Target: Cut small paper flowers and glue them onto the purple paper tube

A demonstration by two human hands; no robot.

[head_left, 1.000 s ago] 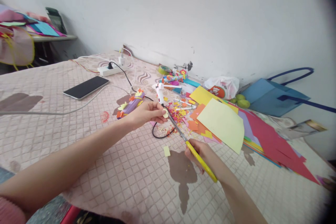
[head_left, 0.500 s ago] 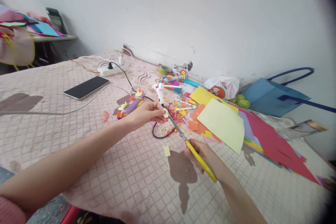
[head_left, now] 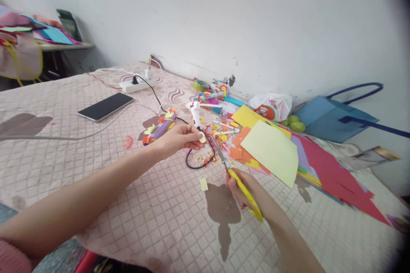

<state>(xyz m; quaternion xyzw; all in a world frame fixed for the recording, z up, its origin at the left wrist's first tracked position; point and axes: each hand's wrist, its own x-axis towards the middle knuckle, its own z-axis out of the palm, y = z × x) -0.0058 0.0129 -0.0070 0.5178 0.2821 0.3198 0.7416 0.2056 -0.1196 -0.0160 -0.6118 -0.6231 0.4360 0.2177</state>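
Between the thumb and fingers of my left hand is a small pale yellow paper piece. My right hand grips yellow-handled scissors, whose blades point up and left, a little apart from the paper. A small pale yellow rectangle lies on the cloth below my hands. Behind my left hand stands a white glue gun with a black cord. A purple paper roll with paper flowers lies beside my left wrist. Tiny coloured scraps are scattered beyond the scissors.
A phone and a white power strip lie at the left. Coloured paper sheets spread at the right, near green fruits, a plastic bag and a blue bag. The wall runs behind.
The scissors have drawn back slightly right and down from the pale yellow piece, and their angle has turned a little. My left hand has stayed almost still.
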